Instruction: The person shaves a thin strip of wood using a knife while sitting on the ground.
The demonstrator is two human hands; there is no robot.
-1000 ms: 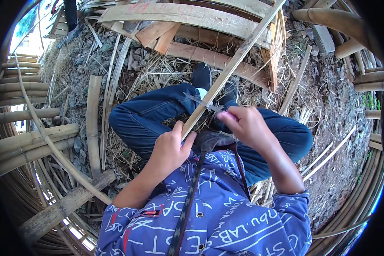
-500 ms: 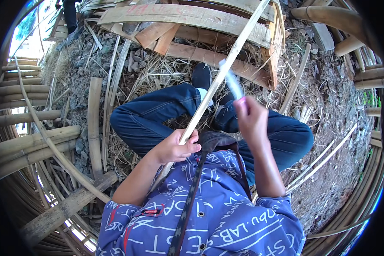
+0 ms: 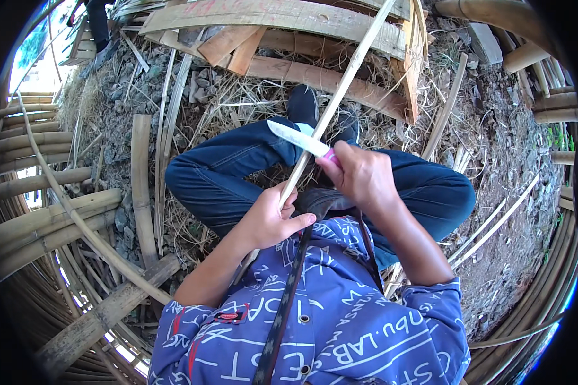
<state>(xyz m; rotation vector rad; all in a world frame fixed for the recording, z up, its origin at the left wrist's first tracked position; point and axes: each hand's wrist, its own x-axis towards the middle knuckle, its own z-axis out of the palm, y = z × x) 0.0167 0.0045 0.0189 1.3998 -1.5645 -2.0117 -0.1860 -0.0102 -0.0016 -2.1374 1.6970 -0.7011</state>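
A long pale bamboo strip (image 3: pixel 344 88) slants from near my waist up to the far wooden boards. My left hand (image 3: pixel 273 217) is closed round its lower part, with the thumb stretched to the right. In my right hand (image 3: pixel 361 174) is a knife (image 3: pixel 295 136), gripped by its pink handle. Its blade points to the upper left and lies across the strip, a little beyond my left hand. The strip's lower end is partly hidden behind my left hand and forearm.
Curved wooden boards (image 3: pixel 270 22) stand ahead of my crossed legs. Bamboo poles (image 3: pixel 54 218) are stacked at the left, and thicker ones (image 3: pixel 494 18) lie at the far right. Shavings (image 3: pixel 250 106) litter the stony ground. Another person's leg (image 3: pixel 98 25) shows at the upper left.
My right hand has come down and left, and the knife blade has swung from beside the strip to across it. My left thumb has stretched out to the right.
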